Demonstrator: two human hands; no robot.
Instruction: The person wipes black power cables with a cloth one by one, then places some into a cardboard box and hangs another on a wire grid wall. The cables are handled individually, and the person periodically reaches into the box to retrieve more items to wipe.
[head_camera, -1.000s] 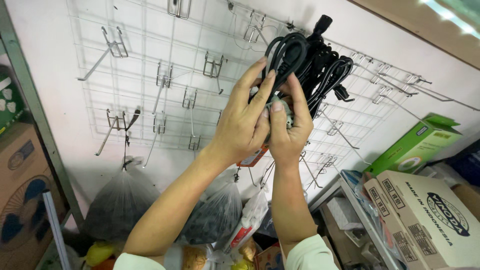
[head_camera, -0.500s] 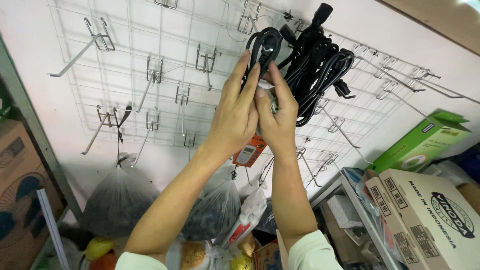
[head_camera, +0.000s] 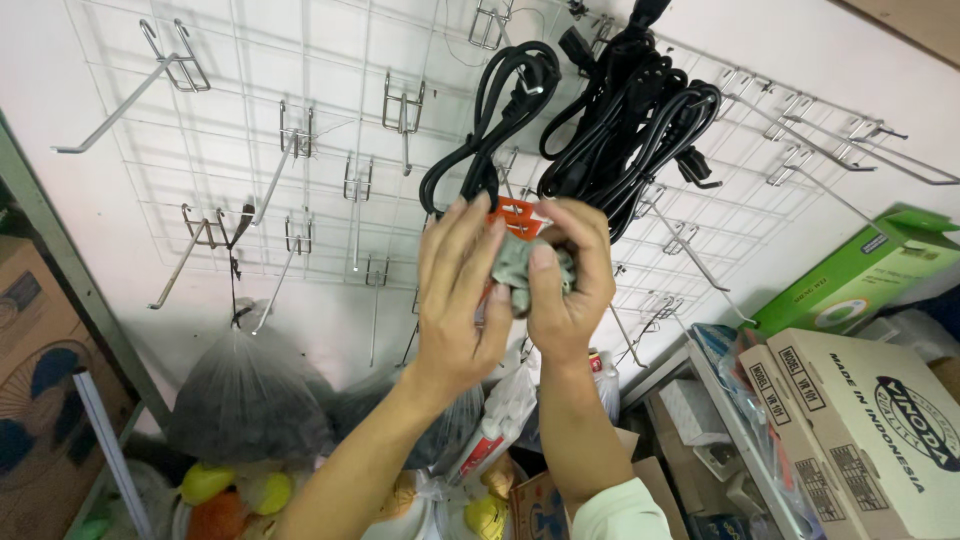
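— So, what's different from a moment ago?

— Your hands have come down from the hook; the looped black cable (head_camera: 490, 130) you were lifting now hangs by itself on the wire grid (head_camera: 300, 180), just left of the bigger bundle of black cables (head_camera: 630, 120); nothing of yours touches its loop any more.

— And my hands?

— Your left hand (head_camera: 460, 290) is spread, fingers apart and flat against the orange tag (head_camera: 520, 215) at the bottom of that cable; your right hand (head_camera: 565, 280) has its fingers curled shut round a crumpled grey cloth (head_camera: 515, 270), thumb pressed on top; the two hands are touching around it.

— So the hanging is done?

— I'd judge so; the cable's weight sits on the hook, and you're only handling the tag and cloth below it.

— What about the boxes and bags?

— Lower right, a white carton (head_camera: 880, 420) lies closed, with a green box (head_camera: 860, 270) behind it, also closed; what is in them I can't tell. Lower left, a dark plastic bag (head_camera: 245, 400) hangs tied from a hook, contents too murky to name; beneath it a clear bag (head_camera: 230, 490) holds yellow and orange round things, fruit by the look.
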